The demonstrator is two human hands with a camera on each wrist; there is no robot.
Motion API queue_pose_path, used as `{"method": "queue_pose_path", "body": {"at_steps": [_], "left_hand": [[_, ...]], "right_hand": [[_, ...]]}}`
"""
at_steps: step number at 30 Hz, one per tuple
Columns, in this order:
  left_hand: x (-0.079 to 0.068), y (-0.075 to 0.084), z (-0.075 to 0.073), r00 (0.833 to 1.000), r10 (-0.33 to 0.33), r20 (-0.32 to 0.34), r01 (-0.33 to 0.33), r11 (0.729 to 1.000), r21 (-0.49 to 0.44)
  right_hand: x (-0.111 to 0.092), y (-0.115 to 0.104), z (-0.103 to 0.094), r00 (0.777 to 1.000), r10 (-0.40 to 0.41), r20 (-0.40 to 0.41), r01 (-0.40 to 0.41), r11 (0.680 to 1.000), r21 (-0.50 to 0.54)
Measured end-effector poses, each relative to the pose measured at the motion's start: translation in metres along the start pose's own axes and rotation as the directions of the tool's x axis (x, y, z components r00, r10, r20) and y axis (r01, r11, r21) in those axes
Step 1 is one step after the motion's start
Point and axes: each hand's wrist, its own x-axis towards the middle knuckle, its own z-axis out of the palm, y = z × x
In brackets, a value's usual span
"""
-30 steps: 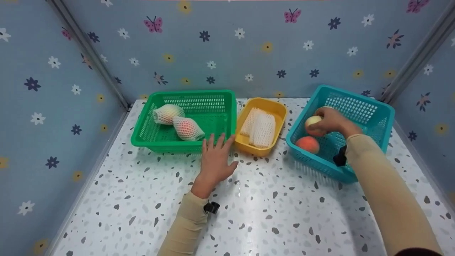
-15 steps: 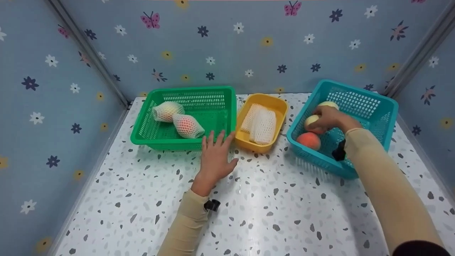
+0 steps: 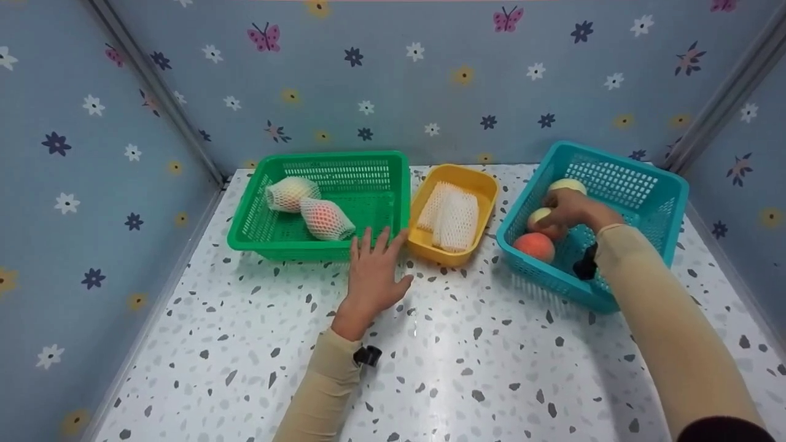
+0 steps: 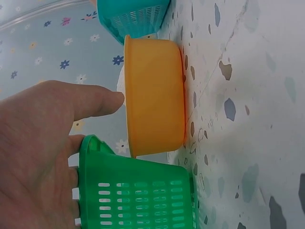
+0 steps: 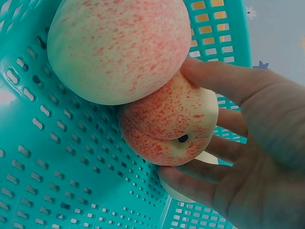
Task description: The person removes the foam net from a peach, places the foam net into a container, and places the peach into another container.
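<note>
My right hand [image 3: 571, 207] reaches into the teal basket [image 3: 651, 175], its fingers and thumb around a red-speckled peach [image 5: 167, 126]. In the right wrist view this peach lies against a larger-looking peach [image 5: 119, 47], with a third, pale one [image 5: 178, 188] partly behind the fingers. The head view has the reddish peach [image 3: 535, 247] in front of the gripped one and a yellowish peach [image 3: 568, 185] behind it. My left hand [image 3: 373, 276] lies with spread fingers at the front rim of the green basket [image 3: 295, 247]; its thumb stretches toward the yellow tray in the left wrist view.
Two peaches in white foam nets, one rear left [image 3: 291, 194] and one nearer [image 3: 325, 219], lie in the green basket. Between the baskets, the yellow tray [image 3: 451, 258] holds white foam net sleeves [image 3: 455, 220]. Flower-patterned panels [image 3: 393, 80] enclose the speckled table [image 3: 466, 368] on three sides.
My right hand has shifted slightly within the teal basket, and more of the yellowish rear peach shows. My left hand stays at the green basket's rim.
</note>
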Motion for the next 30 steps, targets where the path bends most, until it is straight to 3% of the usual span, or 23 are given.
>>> {"method": "queue_pose_path", "body": {"at_steps": [9, 13, 20, 24, 30], "left_hand": [[-0.001, -0.001, 0.003, 1.000, 0.014, -0.011, -0.014, 1.000, 0.010], [0.001, -0.001, 0.002, 1.000, 0.013, -0.005, -0.013, 1.000, 0.005], [0.004, 0.000, 0.001, 1.000, 0.003, 0.012, -0.003, 1.000, 0.022], [0.003, 0.000, 0.000, 1.000, 0.004, 0.010, -0.004, 1.000, 0.019], [0.001, 0.000, 0.001, 1.000, 0.003, 0.001, -0.003, 1.000, 0.011]], "right_hand": [[-0.001, 0.001, 0.001, 0.998, -0.061, -0.031, 0.061, 0.998, -0.018], [-0.002, 0.000, 0.000, 0.998, -0.049, -0.036, 0.049, 0.999, -0.004], [-0.007, 0.000, -0.005, 0.991, -0.055, -0.126, 0.055, 0.998, 0.001], [-0.011, 0.000, -0.007, 0.964, -0.119, -0.236, 0.114, 0.993, -0.034], [-0.015, 0.000, -0.010, 0.892, -0.165, -0.421, 0.163, 0.986, -0.041]]}}
